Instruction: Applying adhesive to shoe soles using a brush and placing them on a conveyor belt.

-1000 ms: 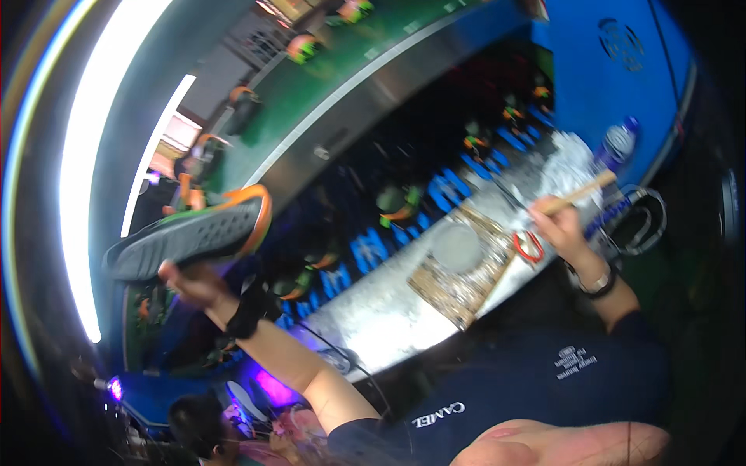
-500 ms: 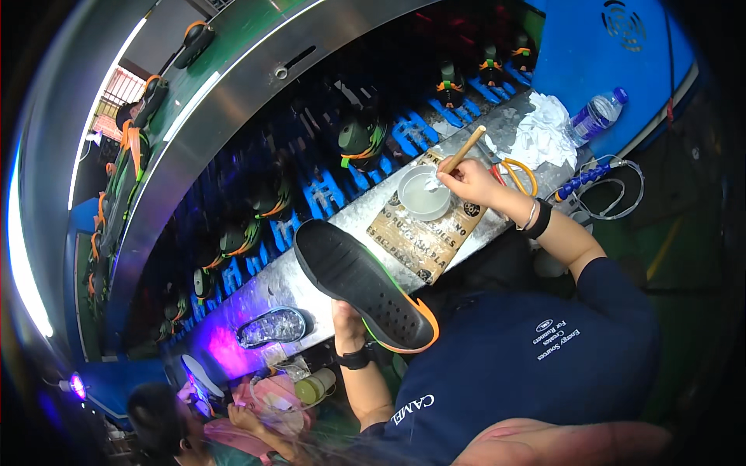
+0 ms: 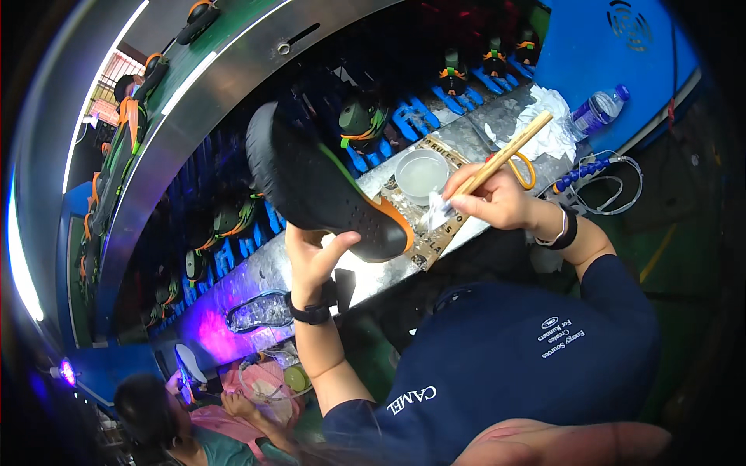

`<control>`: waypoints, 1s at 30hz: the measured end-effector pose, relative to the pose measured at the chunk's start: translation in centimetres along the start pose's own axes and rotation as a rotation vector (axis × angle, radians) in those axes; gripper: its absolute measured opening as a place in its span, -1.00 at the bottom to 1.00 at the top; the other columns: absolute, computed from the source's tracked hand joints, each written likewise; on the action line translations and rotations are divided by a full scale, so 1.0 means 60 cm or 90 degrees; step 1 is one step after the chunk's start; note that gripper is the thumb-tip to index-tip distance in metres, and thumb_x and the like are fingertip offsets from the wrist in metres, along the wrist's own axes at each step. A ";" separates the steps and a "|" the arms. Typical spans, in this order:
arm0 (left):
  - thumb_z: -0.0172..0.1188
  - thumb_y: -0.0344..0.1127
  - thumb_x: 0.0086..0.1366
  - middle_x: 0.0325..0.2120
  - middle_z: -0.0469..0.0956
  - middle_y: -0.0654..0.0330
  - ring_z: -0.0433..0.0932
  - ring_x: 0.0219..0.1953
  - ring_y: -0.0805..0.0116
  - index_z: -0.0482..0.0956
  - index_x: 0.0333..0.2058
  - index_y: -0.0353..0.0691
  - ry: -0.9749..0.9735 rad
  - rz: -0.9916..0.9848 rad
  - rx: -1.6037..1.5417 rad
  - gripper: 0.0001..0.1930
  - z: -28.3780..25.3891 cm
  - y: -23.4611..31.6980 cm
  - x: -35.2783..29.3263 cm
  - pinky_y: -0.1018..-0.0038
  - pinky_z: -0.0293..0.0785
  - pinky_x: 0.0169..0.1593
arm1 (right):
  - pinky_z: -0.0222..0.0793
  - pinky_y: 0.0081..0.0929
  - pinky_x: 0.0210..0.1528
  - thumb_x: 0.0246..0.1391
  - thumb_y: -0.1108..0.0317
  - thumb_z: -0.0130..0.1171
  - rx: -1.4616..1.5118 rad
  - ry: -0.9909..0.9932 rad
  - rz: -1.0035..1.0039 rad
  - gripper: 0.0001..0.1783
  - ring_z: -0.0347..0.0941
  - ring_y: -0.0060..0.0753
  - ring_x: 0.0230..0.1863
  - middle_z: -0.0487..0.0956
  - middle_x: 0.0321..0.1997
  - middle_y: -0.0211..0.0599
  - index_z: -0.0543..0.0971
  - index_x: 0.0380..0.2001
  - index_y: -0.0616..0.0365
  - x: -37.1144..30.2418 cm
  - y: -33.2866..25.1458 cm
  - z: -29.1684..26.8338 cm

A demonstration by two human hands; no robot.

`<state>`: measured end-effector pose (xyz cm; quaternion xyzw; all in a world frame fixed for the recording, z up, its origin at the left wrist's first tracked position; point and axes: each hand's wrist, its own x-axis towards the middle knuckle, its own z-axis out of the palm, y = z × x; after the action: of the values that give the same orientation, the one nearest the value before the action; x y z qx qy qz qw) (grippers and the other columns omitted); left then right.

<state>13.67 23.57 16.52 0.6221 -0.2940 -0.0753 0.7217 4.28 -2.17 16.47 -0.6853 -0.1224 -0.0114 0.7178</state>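
A black shoe sole (image 3: pixel 311 175) with a green and orange edge is held up by my left hand (image 3: pixel 309 260), its thumb near the sole's lower side. My right hand (image 3: pixel 493 200) grips a brush (image 3: pixel 522 140) by its wooden handle. The brush's white-coated tip points down toward the sole's orange end, apart from it. Just left of that tip stands a round bowl (image 3: pixel 398 180) of cloudy whitish liquid, on a printed brown cardboard sheet (image 3: pixel 444 241) on the metal bench.
Crumpled white cloth (image 3: pixel 548 116) and a purple-labelled bottle (image 3: pixel 600 110) sit at the far right. Shoes (image 3: pixel 361 124) stand on blue racks (image 3: pixel 416 116) behind the bench. A dark sole-shaped piece (image 3: pixel 260 311) lies on the left of the bench; a co-worker (image 3: pixel 155 412) is at lower left.
My left hand has lifted the sole up and left, tilting it. My right hand has brought the brush out of the bowl, to the right and down.
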 end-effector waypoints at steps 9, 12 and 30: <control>0.33 -0.51 -0.23 -0.31 0.45 0.11 0.45 -0.25 0.33 0.27 -0.16 -0.38 -0.136 0.020 0.017 -0.41 0.053 0.051 0.023 0.46 0.36 -0.16 | 0.15 -0.78 -0.52 -0.08 0.44 0.03 -0.093 0.002 -0.094 -0.88 0.23 -0.77 -0.56 0.37 -0.57 -0.47 0.42 -0.44 0.26 0.017 0.001 0.003; 0.34 -0.49 -0.24 -0.29 0.45 0.10 0.43 -0.22 0.32 0.28 -0.16 -0.38 -0.124 -0.026 -0.010 -0.41 0.061 0.055 0.021 0.45 0.35 -0.15 | 0.14 -0.74 -0.52 -0.10 0.48 0.03 -0.147 0.013 -0.161 -0.89 0.24 -0.72 -0.55 0.38 -0.53 -0.41 0.43 -0.43 0.26 0.019 0.001 0.001; 0.40 -0.41 -0.31 -0.39 0.50 0.14 0.47 -0.33 0.40 0.41 -0.29 -0.40 0.033 0.152 0.219 -0.48 0.063 0.067 0.000 0.52 0.37 -0.22 | 0.09 -0.78 -0.61 -0.10 0.49 0.02 -0.121 0.054 -0.211 -0.91 0.22 -0.79 -0.63 0.38 -0.61 -0.49 0.44 -0.45 0.23 -0.031 0.016 0.022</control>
<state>10.71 21.21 20.50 0.6986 -0.3553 0.0780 0.6161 2.43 -1.09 15.24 -0.7196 -0.2012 -0.1698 0.6425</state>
